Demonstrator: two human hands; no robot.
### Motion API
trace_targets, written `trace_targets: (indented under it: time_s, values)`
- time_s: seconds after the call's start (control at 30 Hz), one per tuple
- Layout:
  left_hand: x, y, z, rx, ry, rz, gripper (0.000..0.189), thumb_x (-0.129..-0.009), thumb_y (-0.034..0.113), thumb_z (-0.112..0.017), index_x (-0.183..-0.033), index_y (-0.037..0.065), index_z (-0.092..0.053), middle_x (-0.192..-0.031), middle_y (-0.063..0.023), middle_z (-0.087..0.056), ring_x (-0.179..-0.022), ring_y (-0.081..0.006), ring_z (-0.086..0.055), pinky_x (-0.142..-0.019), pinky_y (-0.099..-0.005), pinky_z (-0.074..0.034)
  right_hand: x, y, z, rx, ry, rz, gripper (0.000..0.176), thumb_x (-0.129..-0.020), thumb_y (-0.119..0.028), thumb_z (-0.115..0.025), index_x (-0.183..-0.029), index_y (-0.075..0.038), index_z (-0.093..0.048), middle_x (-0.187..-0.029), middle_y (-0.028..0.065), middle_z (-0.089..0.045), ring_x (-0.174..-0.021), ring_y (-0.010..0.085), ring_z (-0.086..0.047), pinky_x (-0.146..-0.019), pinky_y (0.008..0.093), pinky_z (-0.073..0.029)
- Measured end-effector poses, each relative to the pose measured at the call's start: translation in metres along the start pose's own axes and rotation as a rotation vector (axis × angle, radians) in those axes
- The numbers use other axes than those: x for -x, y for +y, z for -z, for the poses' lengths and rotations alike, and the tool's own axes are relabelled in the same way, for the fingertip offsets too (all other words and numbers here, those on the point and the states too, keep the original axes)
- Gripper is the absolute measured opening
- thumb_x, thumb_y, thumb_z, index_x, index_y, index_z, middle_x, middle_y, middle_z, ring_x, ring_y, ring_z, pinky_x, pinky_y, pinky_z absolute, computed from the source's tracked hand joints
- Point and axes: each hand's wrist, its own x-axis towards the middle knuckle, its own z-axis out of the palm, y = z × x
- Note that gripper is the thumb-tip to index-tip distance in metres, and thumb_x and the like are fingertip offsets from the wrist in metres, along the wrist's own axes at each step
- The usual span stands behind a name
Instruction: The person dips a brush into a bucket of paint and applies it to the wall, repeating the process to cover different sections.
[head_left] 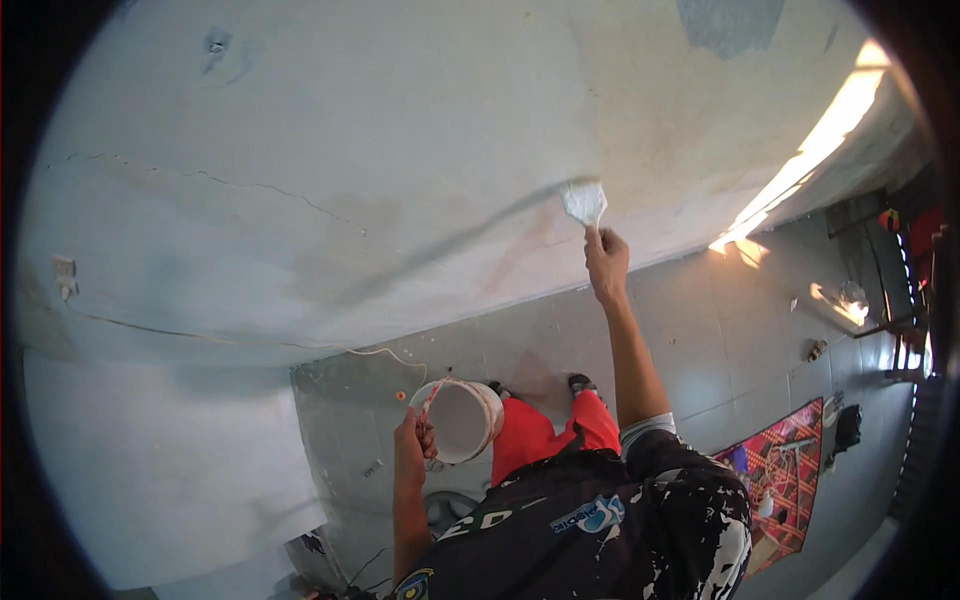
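Observation:
My right hand (607,262) is closed around the handle of a wide paint brush (583,203). The white-coated brush head is up against the pale wall (450,110), where its shadow runs down to the left. Lower down, my left hand (413,440) grips the red-and-white handle (430,402) of a white bucket (494,412). That bucket hangs beside my red trousers, its inside pale. How much paint it holds, I cannot tell.
A wall socket (64,275) at the left feeds a thin cable (210,338) toward the bucket. On the grey tiled floor (680,310) lies a red patterned cloth (790,470) with items on it. Furniture and a bright sun patch (810,160) are at the right.

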Motion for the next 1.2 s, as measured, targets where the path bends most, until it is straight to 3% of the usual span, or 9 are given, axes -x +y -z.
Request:
trace_targets:
  time_s: [0.23, 0.4, 0.57, 0.73, 0.87, 0.93, 1.0, 1.07, 1.2]
  values:
    - [-0.005, 0.003, -0.001, -0.046, -0.011, 0.005, 0.049, -0.100, 0.053, -0.038, -0.080, 0.010, -0.051, -0.054, 0.0038, -0.036, -0.040, -0.0083, -0.031, -0.043, -0.0252, -0.030, -0.009, -0.002, 0.006, -0.155, -0.013, 0.170, 0.030, -0.095, -0.022, -0.059, -0.075, 0.000, -0.059, -0.061, -0.0055, -0.045, -0.058, 0.0035, -0.036, -0.049, 0.0240, -0.029]
    - [-0.012, 0.009, -0.002, -0.050, -0.009, -0.017, 0.050, -0.100, 0.054, -0.037, -0.080, 0.010, -0.051, -0.055, 0.0038, -0.036, -0.040, -0.0082, -0.031, -0.043, -0.0249, -0.030, -0.011, 0.123, -0.012, 0.359, 0.024, 0.111, 0.033, -0.090, -0.026, -0.062, -0.078, 0.005, -0.060, -0.059, 0.0112, -0.055, -0.055, 0.0183, -0.049, -0.055, 0.0355, -0.041]
    - [-0.048, -0.010, -0.010, -0.005, -0.074, 0.006, 0.046, -0.101, 0.046, -0.040, -0.079, 0.007, -0.050, -0.054, 0.0026, -0.035, -0.043, -0.0088, -0.034, -0.043, -0.0256, -0.030, 0.008, 0.218, 0.005, 0.497, -0.014, -0.292, 0.039, -0.088, -0.031, -0.060, -0.084, 0.008, -0.067, -0.073, 0.0230, -0.066, -0.075, 0.0320, -0.068, -0.071, 0.0401, -0.050]
    - [-0.153, -0.083, -0.051, -0.092, -0.201, -0.001, 0.041, -0.101, 0.040, -0.043, -0.080, 0.006, -0.051, -0.054, 0.0006, -0.039, -0.045, -0.0109, -0.043, -0.044, -0.0262, -0.035, -0.005, 0.204, -0.005, 0.354, -0.039, -0.280, 0.035, -0.089, -0.028, -0.060, -0.076, 0.004, -0.063, -0.062, 0.0089, -0.059, -0.053, 0.0172, -0.056, -0.049, 0.0340, -0.042]
    - [-0.288, -0.210, -0.080, -0.248, -0.369, -0.200, 0.036, -0.103, 0.032, -0.045, -0.086, 0.002, -0.054, -0.057, -0.0032, -0.046, -0.048, -0.0130, -0.048, -0.046, -0.0294, -0.039, 0.002, 0.107, -0.006, 0.072, -0.167, -0.211, 0.026, -0.091, -0.018, -0.055, -0.083, 0.005, -0.063, -0.061, 0.0024, -0.054, -0.050, 0.0088, -0.047, -0.045, 0.0281, -0.036]
    - [-0.344, -0.264, -0.101, -0.647, -0.342, -0.769, 0.034, -0.102, 0.031, -0.046, -0.088, 0.002, -0.056, -0.056, -0.0048, -0.048, -0.048, -0.0148, -0.049, -0.048, -0.0320, -0.041, 0.010, 0.068, 0.013, 0.016, -0.223, -0.099, 0.023, -0.093, -0.017, -0.053, -0.085, 0.003, -0.063, -0.061, -0.0005, -0.051, -0.048, 0.0051, -0.042, -0.043, 0.0246, -0.032]
    - [-0.369, -0.271, -0.126, -0.566, -0.349, -0.892, 0.033, -0.100, 0.032, -0.050, -0.087, 0.002, -0.058, -0.053, -0.0047, -0.047, -0.046, -0.0170, -0.049, -0.047, -0.0350, -0.043, 0.018, 0.050, 0.026, -0.062, -0.249, -0.017, 0.024, -0.094, -0.017, -0.052, -0.088, 0.003, -0.063, -0.061, -0.0017, -0.050, -0.048, 0.0041, -0.041, -0.042, 0.0239, -0.030]
    - [-0.373, -0.258, -0.147, -0.468, -0.356, -0.211, 0.037, -0.097, 0.036, -0.052, -0.083, 0.002, -0.058, -0.052, -0.0038, -0.047, -0.043, -0.0171, -0.048, -0.045, -0.0348, -0.041, 0.021, 0.046, 0.028, -0.023, -0.240, 0.166, 0.024, -0.094, -0.017, -0.052, -0.093, 0.003, -0.064, -0.062, -0.0025, -0.050, -0.049, 0.0035, -0.041, -0.043, 0.0232, -0.030]
    - [-0.436, -0.323, -0.177, -0.279, -0.446, -0.283, 0.042, -0.096, 0.041, -0.052, -0.078, 0.003, -0.056, -0.051, -0.0013, -0.047, -0.043, -0.0119, -0.047, -0.042, -0.0286, -0.036, -0.012, 0.119, 0.004, 0.055, -0.215, 0.323, 0.026, -0.094, -0.019, -0.053, -0.092, 0.004, -0.066, -0.062, -0.0025, -0.050, -0.051, 0.0040, -0.041, -0.045, 0.0244, -0.031]
